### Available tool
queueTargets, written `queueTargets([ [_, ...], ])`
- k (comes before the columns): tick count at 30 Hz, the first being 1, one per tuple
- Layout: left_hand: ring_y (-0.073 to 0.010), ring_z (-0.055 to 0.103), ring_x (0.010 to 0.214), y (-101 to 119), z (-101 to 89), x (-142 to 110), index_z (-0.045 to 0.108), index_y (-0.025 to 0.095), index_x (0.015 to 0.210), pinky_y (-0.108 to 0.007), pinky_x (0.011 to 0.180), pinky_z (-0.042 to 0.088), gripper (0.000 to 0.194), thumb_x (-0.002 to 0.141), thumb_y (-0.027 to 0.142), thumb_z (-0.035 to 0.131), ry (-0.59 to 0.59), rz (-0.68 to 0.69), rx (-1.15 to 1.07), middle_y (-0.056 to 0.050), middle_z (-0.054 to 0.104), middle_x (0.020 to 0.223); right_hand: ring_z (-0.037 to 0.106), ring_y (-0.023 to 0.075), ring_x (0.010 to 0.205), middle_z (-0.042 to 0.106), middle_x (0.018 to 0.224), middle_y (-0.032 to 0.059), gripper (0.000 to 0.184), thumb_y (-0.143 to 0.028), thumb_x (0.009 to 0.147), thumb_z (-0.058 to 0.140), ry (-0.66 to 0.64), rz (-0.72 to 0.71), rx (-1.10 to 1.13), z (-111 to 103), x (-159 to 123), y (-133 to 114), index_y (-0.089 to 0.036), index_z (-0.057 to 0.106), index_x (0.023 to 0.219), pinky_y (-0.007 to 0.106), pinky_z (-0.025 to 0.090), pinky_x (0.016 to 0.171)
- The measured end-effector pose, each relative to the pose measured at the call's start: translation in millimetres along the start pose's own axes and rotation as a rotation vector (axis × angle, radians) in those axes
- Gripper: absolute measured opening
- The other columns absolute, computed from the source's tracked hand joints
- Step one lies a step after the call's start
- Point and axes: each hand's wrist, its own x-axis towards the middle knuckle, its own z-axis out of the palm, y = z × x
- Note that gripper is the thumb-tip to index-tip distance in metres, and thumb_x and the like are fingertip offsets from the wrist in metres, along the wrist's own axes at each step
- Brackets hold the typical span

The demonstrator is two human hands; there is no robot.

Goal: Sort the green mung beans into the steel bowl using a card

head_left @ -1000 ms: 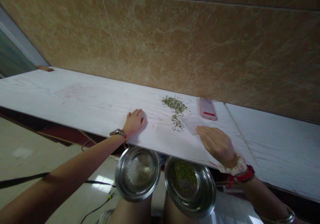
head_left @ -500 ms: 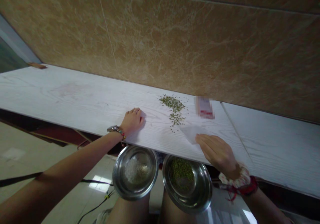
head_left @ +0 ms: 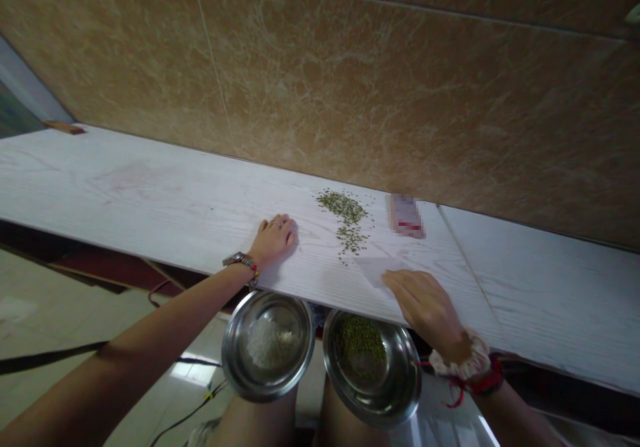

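My left hand (head_left: 273,240) rests palm down on the white wood-grain counter (head_left: 210,197), fingers loosely bent, slightly apart and empty. A scattered patch of small green beans (head_left: 345,207) lies to its right. My right hand (head_left: 425,300) is low over the counter's front edge, right of the beans, its fingers pressed together and thumb hidden. A pale grey flat patch (head_left: 371,269) extends from those fingertips toward the beans; I cannot tell whether it is a thin sheet or a shadow. Below the edge, one metal bowl (head_left: 413,384) holds green beans, another (head_left: 233,367) whitish grains.
A blurred-out flat item (head_left: 407,216) lies near the wall, behind my right hand. The brown marbled wall (head_left: 300,80) closes off the counter's back. A small brown block (head_left: 64,127) sits at the far left corner. Both bowls are above my legs, and cables cross the floor.
My left hand has shifted slightly right, toward the beans, and its fingers are a little more spread. My right hand has moved slightly left. The bean patch looks much the same.
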Motion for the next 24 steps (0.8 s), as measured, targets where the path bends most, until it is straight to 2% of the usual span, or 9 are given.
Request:
queueTargets([
  [6,-0.0254,0.045,0.126,2,-3.8,0,0.059,0.017,0.115,-0.043,0.100,0.036,0.033,0.089,0.022,0.039,0.018,-0.026,-0.038,-0.013,0.054,0.132,0.062,0.0165,0.086,0.072,0.090,0.0074,0.031,-0.003,0.085,0.044,0.036,0.035,-0.070,1,9,4,-0.015,0.064,0.106,0.031,0.048,0.076],
  [11,-0.0251,0.045,0.125,2,-6.4,0,0.060,0.015,0.112,-0.042,0.100,0.036,0.032,0.088,0.022,0.040,0.013,-0.030,-0.081,-0.014,0.054,0.131,0.062,0.0170,0.084,0.071,0.088,0.0071,0.034,-0.002,0.085,0.041,0.001,0.012,-0.068,8,12,5,-0.016,0.065,0.106,0.032,0.050,0.076],
  [18,-0.0242,0.046,0.124,2,-5.1,1,0.059,0.018,0.115,-0.041,0.101,0.036,0.034,0.088,0.024,0.040,0.014,-0.045,-0.074,-0.011,0.053,0.133,0.063,0.0175,0.086,0.072,0.091,0.0079,0.037,-0.004,0.085,0.045,0.005,0.006,-0.024,-6,4,-3,-0.016,0.062,0.115,0.032,0.050,0.076],
  [24,-0.0259,0.045,0.126,1,-5.3,1,0.059,0.014,0.117,-0.043,0.103,0.034,0.035,0.087,0.023,0.040,0.002,-0.059,-0.088,-0.013,0.052,0.134,0.063,0.0174,0.084,0.072,0.088,0.0082,0.032,-0.002,0.084,0.044,0.002,-0.001,-0.052,-6,5,-7,-0.013,0.063,0.107,0.031,0.050,0.075],
])
